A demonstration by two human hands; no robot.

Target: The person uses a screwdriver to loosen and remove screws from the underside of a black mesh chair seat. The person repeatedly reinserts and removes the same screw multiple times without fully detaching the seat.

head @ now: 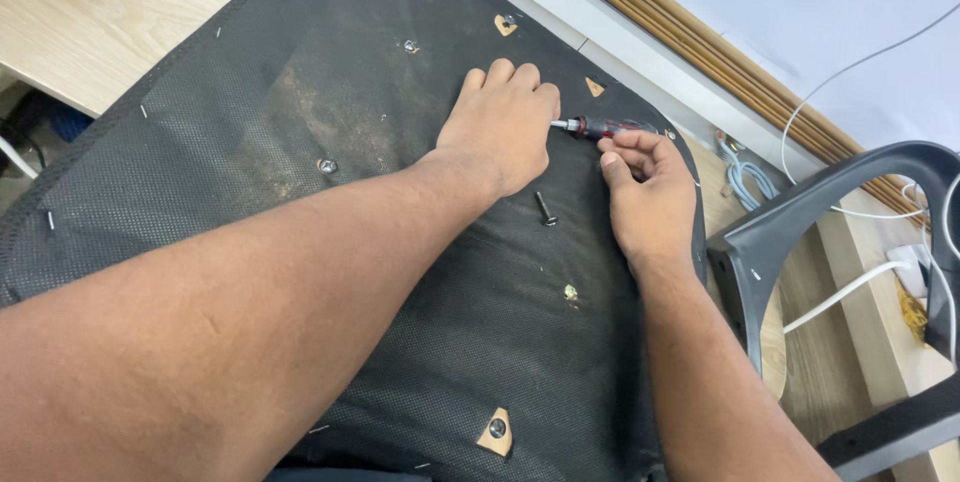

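Note:
An upturned chair seat, covered in dusty black fabric, fills the middle of the head view. My left hand rests on the fabric with fingers curled, its fingertips at the tip of a screwdriver. My right hand grips that small screwdriver with a dark red handle, pointing left toward the left hand. What lies under the left fingers is hidden. A loose black bolt lies on the fabric between my hands. Bolts sit in the seat's underside.
A grey plastic armrest stands at the right. White cables and a coiled pale-blue cable lie on the wooden desk at the right. A wooden strip runs along the wall. Triangular cut-outs with screws mark the seat's corners.

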